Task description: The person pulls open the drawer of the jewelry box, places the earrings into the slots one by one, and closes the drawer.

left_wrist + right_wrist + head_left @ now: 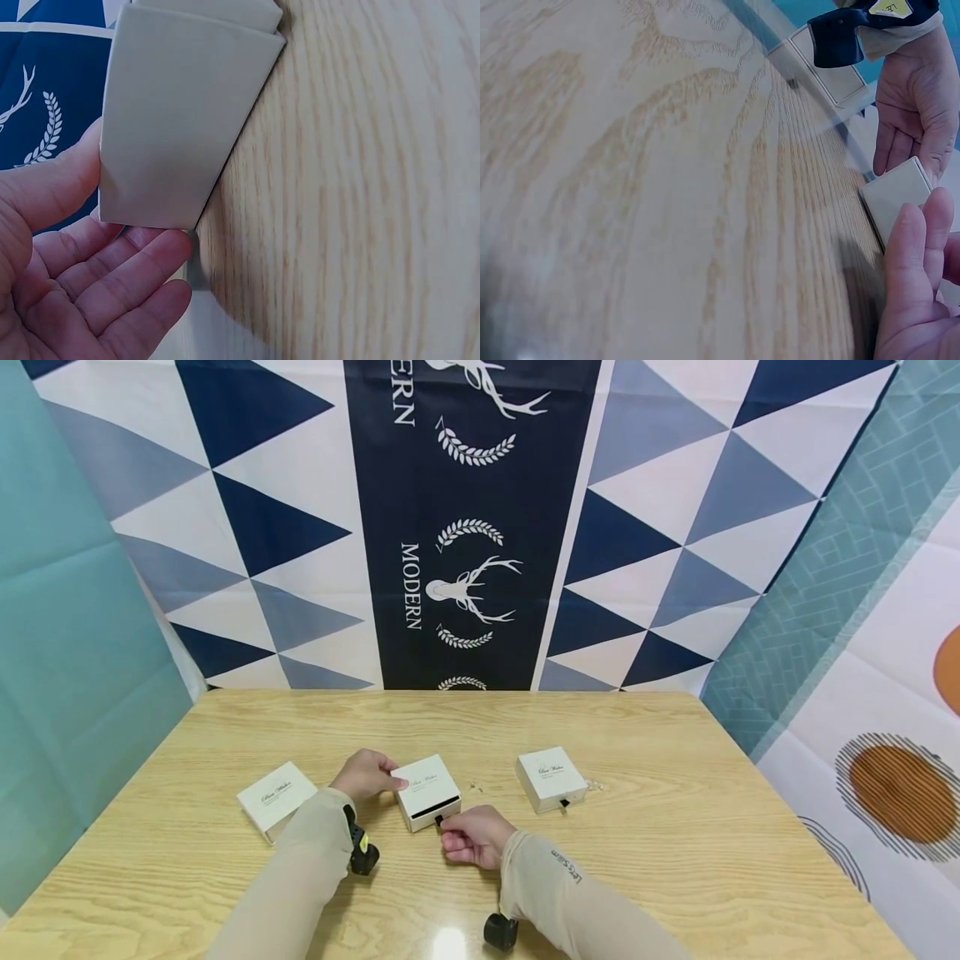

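Note:
A white drawer-style gift box (426,781) with script lettering on its lid sits mid-table, its drawer pulled slightly out at the front. My left hand (365,775) holds the box at its rear left, thumb on top; in the left wrist view the fingers (142,277) reach around the end of the box (176,120). At the front, my right hand (478,837) pinches the drawer's small black ribbon tab (439,819). The right wrist view shows the box (896,196) between both hands, partly hidden by the right fingers. The drawer's contents are hidden.
A similar white box (277,797) lies to the left, behind the left forearm. Another white box (551,774) with a black tab stands to the right, a small clear item (595,785) at its side. Tiny bits (474,787) lie on the wooden table (675,860).

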`<action>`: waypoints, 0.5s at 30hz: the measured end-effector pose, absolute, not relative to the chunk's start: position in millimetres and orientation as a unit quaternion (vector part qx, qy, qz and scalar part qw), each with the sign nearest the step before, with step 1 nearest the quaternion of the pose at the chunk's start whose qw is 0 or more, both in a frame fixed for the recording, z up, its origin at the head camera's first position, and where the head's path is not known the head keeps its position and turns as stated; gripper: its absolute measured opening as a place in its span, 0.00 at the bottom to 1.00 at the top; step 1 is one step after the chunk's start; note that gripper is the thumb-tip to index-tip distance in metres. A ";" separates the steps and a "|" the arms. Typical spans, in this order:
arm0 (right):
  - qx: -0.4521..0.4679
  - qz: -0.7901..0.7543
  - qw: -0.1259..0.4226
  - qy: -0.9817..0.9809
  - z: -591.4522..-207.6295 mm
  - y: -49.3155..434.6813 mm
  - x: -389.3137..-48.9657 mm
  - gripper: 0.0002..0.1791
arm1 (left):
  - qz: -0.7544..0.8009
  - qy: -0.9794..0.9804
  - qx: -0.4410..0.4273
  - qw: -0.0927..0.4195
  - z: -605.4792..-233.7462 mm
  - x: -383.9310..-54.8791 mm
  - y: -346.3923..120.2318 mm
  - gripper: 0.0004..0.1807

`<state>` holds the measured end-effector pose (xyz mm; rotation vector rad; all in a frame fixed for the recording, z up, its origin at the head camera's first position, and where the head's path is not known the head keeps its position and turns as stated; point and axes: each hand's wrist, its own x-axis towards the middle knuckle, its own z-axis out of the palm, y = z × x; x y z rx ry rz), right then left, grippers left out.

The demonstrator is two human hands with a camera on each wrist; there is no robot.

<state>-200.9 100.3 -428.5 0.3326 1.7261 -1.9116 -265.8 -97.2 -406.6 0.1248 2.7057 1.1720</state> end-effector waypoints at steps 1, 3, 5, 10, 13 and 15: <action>0.123 -0.710 0.270 0.639 -429.0 100.5 -201.1 0.08 | 0.395 0.913 0.041 0.095 -406.9 -265.7 -97.2 0.14; 0.120 -0.711 0.268 0.639 -429.7 100.9 -200.4 0.08 | 0.394 0.913 0.037 0.096 -407.4 -265.7 -97.0 0.14; 0.121 -0.711 0.266 0.640 -430.0 101.3 -199.8 0.08 | 0.395 0.913 0.034 0.097 -408.4 -266.1 -96.8 0.14; 0.122 -0.708 0.262 0.645 -429.9 102.7 -197.2 0.07 | 0.397 0.912 0.038 0.096 -409.0 -266.6 -96.5 0.14; 0.120 -0.708 0.263 0.645 -429.7 103.4 -195.5 0.08 | 0.394 0.913 0.039 0.095 -409.4 -266.8 -96.8 0.14; 0.118 -0.708 0.264 0.645 -429.3 103.8 -194.6 0.08 | 0.393 0.914 0.038 0.094 -409.7 -267.1 -97.0 0.14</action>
